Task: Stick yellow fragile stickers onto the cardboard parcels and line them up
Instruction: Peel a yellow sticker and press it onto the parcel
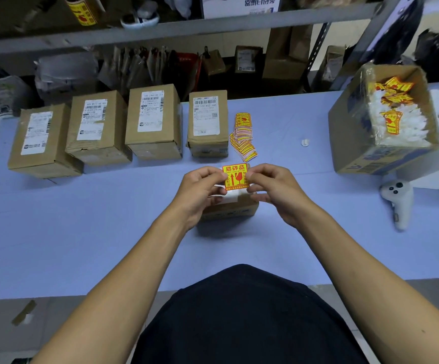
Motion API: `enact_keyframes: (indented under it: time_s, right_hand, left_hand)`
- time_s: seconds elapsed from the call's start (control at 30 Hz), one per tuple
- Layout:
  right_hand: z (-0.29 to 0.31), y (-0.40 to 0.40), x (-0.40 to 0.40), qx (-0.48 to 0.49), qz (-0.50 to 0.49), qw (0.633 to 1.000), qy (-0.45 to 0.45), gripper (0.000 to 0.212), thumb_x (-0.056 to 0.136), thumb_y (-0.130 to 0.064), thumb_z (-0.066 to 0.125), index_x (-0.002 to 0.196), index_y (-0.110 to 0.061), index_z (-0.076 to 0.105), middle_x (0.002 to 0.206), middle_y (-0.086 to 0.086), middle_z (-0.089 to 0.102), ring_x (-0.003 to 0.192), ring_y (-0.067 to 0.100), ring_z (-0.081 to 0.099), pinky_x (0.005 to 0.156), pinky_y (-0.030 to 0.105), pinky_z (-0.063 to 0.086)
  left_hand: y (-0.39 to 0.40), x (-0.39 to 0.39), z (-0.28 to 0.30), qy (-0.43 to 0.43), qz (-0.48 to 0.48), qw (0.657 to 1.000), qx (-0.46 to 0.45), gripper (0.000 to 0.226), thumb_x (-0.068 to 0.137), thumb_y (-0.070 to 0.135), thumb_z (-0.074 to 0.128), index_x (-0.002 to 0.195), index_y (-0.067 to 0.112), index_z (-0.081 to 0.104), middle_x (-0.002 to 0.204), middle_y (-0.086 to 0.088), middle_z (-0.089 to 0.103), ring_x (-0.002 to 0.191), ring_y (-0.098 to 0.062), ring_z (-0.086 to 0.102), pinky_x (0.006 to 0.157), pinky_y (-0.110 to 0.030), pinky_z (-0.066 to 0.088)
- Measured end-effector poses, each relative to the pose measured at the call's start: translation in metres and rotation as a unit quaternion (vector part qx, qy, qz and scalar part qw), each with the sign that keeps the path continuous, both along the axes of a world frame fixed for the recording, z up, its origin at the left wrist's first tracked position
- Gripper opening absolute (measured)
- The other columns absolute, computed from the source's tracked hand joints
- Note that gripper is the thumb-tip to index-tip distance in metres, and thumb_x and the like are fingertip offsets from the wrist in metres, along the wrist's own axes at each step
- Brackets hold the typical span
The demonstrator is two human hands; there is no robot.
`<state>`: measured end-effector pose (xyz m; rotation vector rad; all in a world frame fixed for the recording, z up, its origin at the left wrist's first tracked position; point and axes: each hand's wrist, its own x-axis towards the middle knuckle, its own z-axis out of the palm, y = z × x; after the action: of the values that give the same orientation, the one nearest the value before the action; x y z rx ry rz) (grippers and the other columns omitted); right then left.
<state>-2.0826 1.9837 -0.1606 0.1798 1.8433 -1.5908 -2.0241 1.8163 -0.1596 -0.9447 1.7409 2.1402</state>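
Observation:
A yellow fragile sticker (235,177) with red print is pinched between both hands above a small cardboard parcel (228,210) at the table's middle. My left hand (200,190) grips the sticker's left edge and my right hand (270,187) grips its right edge. The parcel's top is mostly hidden by my hands. Several cardboard parcels with white labels stand in a row at the back left, the nearest one (207,124) just beyond my hands. A loose stack of yellow stickers (242,135) lies beside that parcel.
An open cardboard box (357,143) holding white backing scraps and yellow stickers stands at the right. A white controller (398,200) lies in front of it. A small white scrap (305,142) lies on the blue table (81,232). Shelving with packages runs behind.

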Motion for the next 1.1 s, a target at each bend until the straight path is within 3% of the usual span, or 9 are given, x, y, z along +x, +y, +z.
enact_keyframes:
  time_s: [0.13,0.33,0.63,1.1]
  right_hand:
    - [-0.005,0.003,-0.001,0.010,0.005,1.000,-0.009,0.008,0.094,-0.016,0.065,0.095,-0.008,0.067,0.087,0.004,0.068,0.074,0.013,0.061,0.060,0.020,0.054]
    - [-0.021,0.008,-0.002,0.084,0.042,0.996,-0.012,0.008,0.095,-0.016,0.061,0.091,-0.012,0.066,0.088,0.001,0.069,0.078,0.012,0.063,0.064,0.024,0.051]
    - [-0.036,0.017,-0.011,0.148,0.061,0.987,-0.021,0.015,0.092,-0.018,0.063,0.097,-0.005,0.070,0.088,0.006,0.067,0.078,0.016,0.061,0.062,0.027,0.052]
    - [-0.052,0.018,-0.009,0.226,0.099,0.967,0.063,0.015,0.089,-0.021,0.070,0.086,-0.006,0.070,0.085,0.009,0.069,0.080,0.023,0.065,0.062,0.034,0.056]
  left_hand:
    - [0.004,0.000,-0.007,-0.019,-0.008,1.000,-0.009,0.010,0.093,0.013,0.065,0.083,0.012,0.066,0.089,-0.010,0.068,0.063,-0.016,0.061,0.065,-0.029,0.051]
    - [0.015,-0.007,-0.025,-0.069,-0.047,0.987,-0.141,0.013,0.091,0.012,0.063,0.078,0.014,0.066,0.082,-0.007,0.068,0.049,-0.012,0.053,0.046,-0.019,0.040]
    - [0.025,-0.020,-0.040,-0.056,-0.177,0.908,-0.375,0.016,0.083,0.021,0.063,0.068,0.022,0.069,0.080,0.004,0.071,0.080,-0.017,0.064,0.069,-0.033,0.054]
    - [0.030,-0.020,-0.048,-0.061,-0.220,0.868,-0.440,0.011,0.076,0.023,0.060,0.069,0.020,0.068,0.074,0.000,0.070,0.078,-0.024,0.065,0.063,-0.032,0.054]
